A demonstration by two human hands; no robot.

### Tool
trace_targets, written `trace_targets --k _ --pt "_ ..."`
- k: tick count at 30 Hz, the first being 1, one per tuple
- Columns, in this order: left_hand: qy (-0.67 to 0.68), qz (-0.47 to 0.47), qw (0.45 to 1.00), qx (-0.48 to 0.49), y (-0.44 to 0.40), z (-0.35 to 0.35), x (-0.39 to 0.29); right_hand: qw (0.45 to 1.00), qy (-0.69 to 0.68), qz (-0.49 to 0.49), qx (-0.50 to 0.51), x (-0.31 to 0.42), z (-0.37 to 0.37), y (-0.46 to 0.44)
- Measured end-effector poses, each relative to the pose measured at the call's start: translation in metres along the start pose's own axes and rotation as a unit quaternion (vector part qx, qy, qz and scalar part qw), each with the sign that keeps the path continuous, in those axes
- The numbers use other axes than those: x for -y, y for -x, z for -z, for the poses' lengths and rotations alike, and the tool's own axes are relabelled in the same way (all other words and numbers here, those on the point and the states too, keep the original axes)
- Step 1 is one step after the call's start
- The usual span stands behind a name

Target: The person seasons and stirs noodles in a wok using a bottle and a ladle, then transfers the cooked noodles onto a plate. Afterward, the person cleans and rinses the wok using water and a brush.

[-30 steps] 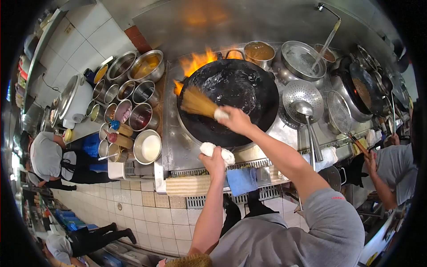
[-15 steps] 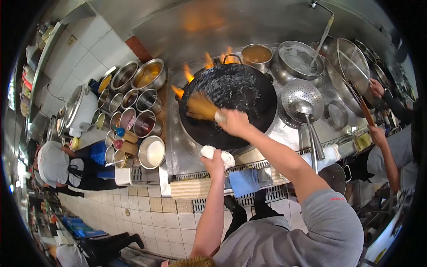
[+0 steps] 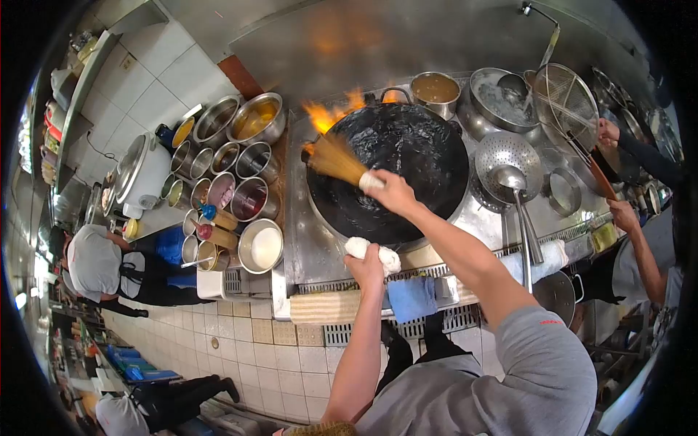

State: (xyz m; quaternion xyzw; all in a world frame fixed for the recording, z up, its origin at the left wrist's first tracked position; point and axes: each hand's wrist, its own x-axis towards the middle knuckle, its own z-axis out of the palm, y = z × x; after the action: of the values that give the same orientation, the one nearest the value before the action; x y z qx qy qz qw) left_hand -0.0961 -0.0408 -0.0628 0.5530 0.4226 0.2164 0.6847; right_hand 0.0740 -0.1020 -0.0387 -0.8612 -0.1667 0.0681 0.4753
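Observation:
My right hand (image 3: 395,195) is closed around the pale handle end of a bamboo wok brush (image 3: 336,158). Its blurred bristles reach over the left part of a large black wok (image 3: 371,227). Dark, rippling liquid (image 3: 396,138) covers the inside of the wok. At the wok's near edge, my left hand (image 3: 367,267) is wrapped around a folded white cloth (image 3: 384,259); whether the cloth touches the rim I cannot tell. Orange flames (image 3: 331,116) rise behind the wok's back left side.
Several metal pots of ingredients, including a bowl of white stuff (image 3: 260,247), crowd the left counter. To the right are a perforated strainer (image 3: 509,156) with a ladle (image 3: 509,178) in it, and a pot of water (image 3: 502,94). A co-worker's hands (image 3: 622,216) handle tools at far right.
My right hand has swung the brush slightly, and its bristles now point up toward the wok's left rim. The whole view has shifted a little; a ladle now shows in the water pot.

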Motion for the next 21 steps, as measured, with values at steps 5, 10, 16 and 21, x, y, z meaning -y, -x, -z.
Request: trace_targets --k 5,10,16,21 --pt "-0.006 -0.006 1.000 -0.004 -0.005 -0.002 0.005 0.957 0.197 0.098 0.187 -0.002 0.098 0.066" --pt "-0.009 -0.021 1.000 -0.005 -0.005 -0.001 0.008 0.884 0.460 0.074 0.019 0.017 0.168 -0.028" --pt "0.035 -0.018 0.999 0.019 -0.001 -0.005 0.007 0.949 0.306 0.070 -0.027 0.026 0.048 -0.014" --pt "0.014 0.009 1.000 0.020 0.004 -0.006 -0.004 0.905 0.394 0.091 0.130 0.033 0.105 0.096"
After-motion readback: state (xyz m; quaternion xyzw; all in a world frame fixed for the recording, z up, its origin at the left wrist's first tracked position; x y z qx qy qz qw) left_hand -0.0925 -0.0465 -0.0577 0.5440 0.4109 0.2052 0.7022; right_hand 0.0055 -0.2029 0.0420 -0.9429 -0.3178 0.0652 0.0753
